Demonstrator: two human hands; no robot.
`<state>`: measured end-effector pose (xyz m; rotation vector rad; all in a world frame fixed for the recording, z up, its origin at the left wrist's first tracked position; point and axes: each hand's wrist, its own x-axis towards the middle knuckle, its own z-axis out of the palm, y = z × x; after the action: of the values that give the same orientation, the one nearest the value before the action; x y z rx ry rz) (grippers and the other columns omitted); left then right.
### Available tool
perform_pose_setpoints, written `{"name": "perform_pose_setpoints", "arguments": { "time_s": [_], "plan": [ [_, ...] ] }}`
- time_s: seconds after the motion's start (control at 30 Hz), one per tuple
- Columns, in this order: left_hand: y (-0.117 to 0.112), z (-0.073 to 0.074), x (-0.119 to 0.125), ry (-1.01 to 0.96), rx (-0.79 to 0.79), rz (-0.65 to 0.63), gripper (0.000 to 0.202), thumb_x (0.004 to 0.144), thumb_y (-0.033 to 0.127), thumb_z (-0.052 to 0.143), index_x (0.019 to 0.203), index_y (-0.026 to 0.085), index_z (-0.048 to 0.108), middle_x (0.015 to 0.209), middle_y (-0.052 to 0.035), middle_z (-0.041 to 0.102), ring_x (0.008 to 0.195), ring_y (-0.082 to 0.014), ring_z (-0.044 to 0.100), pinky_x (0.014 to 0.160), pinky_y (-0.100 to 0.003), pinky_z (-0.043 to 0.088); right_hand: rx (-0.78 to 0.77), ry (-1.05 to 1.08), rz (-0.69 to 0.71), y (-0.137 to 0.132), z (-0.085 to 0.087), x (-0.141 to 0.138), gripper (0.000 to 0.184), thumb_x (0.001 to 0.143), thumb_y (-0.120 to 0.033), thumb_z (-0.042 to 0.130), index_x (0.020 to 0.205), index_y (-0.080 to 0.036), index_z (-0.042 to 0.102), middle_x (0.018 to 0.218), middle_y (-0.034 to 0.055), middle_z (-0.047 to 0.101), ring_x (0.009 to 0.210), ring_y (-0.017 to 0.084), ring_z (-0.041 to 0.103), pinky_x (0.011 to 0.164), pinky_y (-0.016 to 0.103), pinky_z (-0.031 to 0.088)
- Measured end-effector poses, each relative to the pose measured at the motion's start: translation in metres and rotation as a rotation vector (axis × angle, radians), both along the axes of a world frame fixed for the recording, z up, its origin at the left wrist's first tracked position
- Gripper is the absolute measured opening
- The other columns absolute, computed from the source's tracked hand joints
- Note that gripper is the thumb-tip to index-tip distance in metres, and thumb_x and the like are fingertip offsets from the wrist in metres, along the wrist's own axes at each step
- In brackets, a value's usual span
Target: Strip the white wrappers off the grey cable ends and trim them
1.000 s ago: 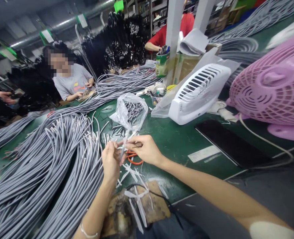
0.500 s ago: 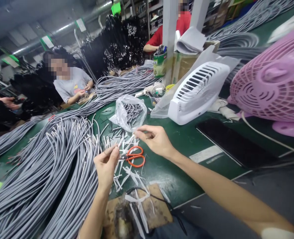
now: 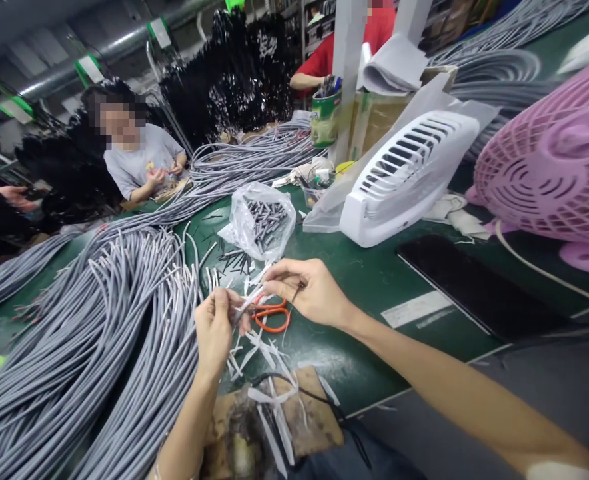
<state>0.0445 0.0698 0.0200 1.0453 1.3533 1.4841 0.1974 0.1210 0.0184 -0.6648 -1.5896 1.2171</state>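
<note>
My left hand (image 3: 217,327) is closed, with thumb and fingers pinching a thin grey cable (image 3: 244,308) near its pale end. My right hand (image 3: 307,290) pinches the whitish tip of the same piece, and a small dark thin bit shows at its curled fingers. Just beneath the hands lie orange-handled scissors (image 3: 272,317), their blades partly hidden by my left fingers. White torn strips (image 3: 267,350) are scattered around them. Beyond the hands sits a clear plastic bag (image 3: 239,217) with many short grey tube pieces (image 3: 266,223); darker short pieces lie beside it.
Large bundles of grey cables (image 3: 124,320) cover the left side. A stained wooden board (image 3: 319,407) lies at the front edge. To the right are a white fan (image 3: 409,180), a pink fan (image 3: 549,160) and a black flat panel (image 3: 474,287). A co-worker (image 3: 139,160) sits across the table.
My hands have come closer together, the left moving slightly right and its fingers spreading under the cable. My right hand has turned and grips nearer the left. The view has shifted slightly.
</note>
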Motion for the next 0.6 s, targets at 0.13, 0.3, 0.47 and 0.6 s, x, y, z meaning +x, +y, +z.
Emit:
{"name": "perform_pose_setpoints", "arguments": {
  "time_s": [0.13, 0.3, 0.47, 0.6],
  "plan": [
    [0.005, 0.0057, -0.0008, -0.182, -0.02, 0.078, 0.053, 0.06, 0.063, 0.064, 0.055, 0.017, 0.038, 0.047, -0.0003, 0.057, 0.026, -0.0068, 0.042, 0.025, -0.016, 0.028, 0.017, 0.011, -0.017, -0.0012, -0.0025, -0.0035, 0.012, 0.075, -0.025, 0.058, 0.072, -0.014, 0.059, 0.061, 0.0024, 0.063, 0.052, 0.011, 0.058, 0.048, 0.02, 0.044],
    [0.0046, 0.0096, -0.0005, -0.26, 0.011, -0.005, 0.055, 0.056, 0.055, 0.071, 0.057, 0.019, 0.029, 0.059, -0.0006, 0.064, 0.029, -0.0049, 0.043, 0.026, -0.013, 0.024, -0.004, 0.011, -0.064, -0.0011, -0.003, -0.0062, 0.014, 0.075, -0.027, 0.057, 0.071, -0.014, 0.056, 0.061, 0.001, 0.06, 0.051, 0.01, 0.056, 0.046, 0.019, 0.043],
    [0.0011, 0.002, -0.001, -0.03, 0.031, -0.073, 0.035, 0.055, 0.031, 0.077, 0.079, 0.016, 0.057, 0.068, -0.0004, 0.067, 0.036, -0.0027, 0.043, 0.034, -0.014, 0.029, 0.057, -0.018, -0.092, -0.004, -0.0007, -0.0048, 0.014, 0.078, -0.025, 0.054, 0.068, -0.015, 0.054, 0.059, -0.0012, 0.056, 0.046, 0.006, 0.048, 0.044, 0.018, 0.039],
    [-0.0029, 0.0032, -0.0048, 0.337, 0.122, -0.073, 0.017, 0.069, 0.03, 0.067, 0.074, 0.014, 0.071, 0.057, -0.0015, 0.062, 0.049, -0.0092, 0.05, 0.045, -0.02, 0.037, 0.161, -0.061, -0.059, -0.0062, -0.0004, -0.0026, 0.021, 0.078, -0.028, 0.056, 0.063, -0.015, 0.055, 0.054, -0.0017, 0.052, 0.046, 0.006, 0.043, 0.043, 0.018, 0.034]
  ]
}}
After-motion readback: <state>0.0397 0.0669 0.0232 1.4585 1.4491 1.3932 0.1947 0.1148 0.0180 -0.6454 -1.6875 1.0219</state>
